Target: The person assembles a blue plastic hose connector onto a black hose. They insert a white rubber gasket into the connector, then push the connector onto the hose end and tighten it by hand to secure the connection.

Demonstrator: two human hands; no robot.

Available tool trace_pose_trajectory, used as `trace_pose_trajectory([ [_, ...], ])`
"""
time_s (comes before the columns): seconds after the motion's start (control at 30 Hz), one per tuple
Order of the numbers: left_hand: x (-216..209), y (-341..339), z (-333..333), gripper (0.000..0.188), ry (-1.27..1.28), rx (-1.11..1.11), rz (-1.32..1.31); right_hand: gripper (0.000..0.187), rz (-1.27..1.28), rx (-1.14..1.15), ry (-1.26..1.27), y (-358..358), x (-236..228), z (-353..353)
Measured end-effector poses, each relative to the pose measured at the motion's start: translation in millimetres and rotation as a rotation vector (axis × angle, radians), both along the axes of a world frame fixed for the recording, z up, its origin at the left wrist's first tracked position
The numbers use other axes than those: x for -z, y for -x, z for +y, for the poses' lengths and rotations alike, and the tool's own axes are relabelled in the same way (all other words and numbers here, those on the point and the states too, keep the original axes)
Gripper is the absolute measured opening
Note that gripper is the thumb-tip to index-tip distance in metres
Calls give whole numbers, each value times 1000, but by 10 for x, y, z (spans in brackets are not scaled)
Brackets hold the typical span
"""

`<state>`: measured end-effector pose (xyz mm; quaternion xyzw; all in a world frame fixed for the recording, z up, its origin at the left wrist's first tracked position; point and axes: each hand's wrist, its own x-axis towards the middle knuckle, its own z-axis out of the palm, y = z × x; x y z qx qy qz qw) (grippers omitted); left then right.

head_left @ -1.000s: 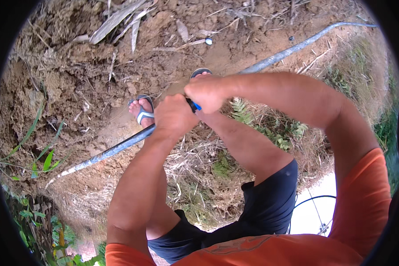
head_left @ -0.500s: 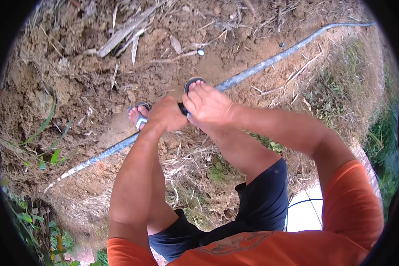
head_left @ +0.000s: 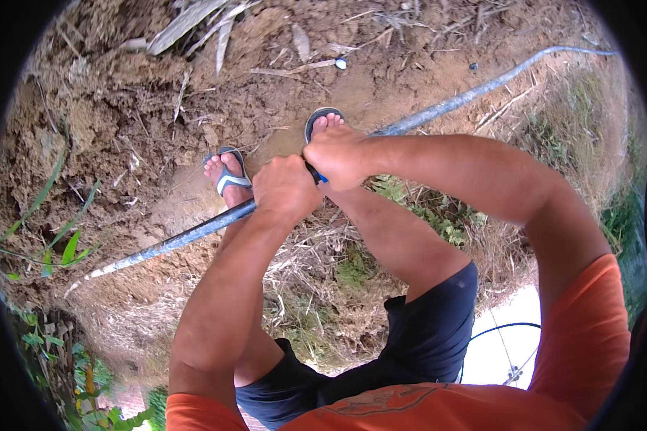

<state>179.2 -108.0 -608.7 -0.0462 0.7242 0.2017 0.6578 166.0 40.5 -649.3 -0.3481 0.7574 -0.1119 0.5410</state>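
Underfoot, bare brown soil is crossed by a long grey-blue pipe, laid slantwise from lower left to upper right. The pipe is gripped by the left hand, fingers closed around it. A small dark tool, seemingly blue-handled, is clenched in the right hand.
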Motion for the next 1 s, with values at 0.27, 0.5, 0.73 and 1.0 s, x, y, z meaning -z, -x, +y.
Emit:
trace_pose_trajectory([
  [0.27,3,-115,82,26,34,-74,53,22,-1276,-103,-359,358,629,-132],
  [0.5,38,38,-21,33,18,-47,89,19,-650,38,-102,371,155,-86],
  [0.73,251,-101,-261,39,-230,-236,161,22,783,134,496,-111,-118,250],
  [1.0,403,-109,-133,36,-329,-110,148,22,805,99,380,-266,2,189],
])
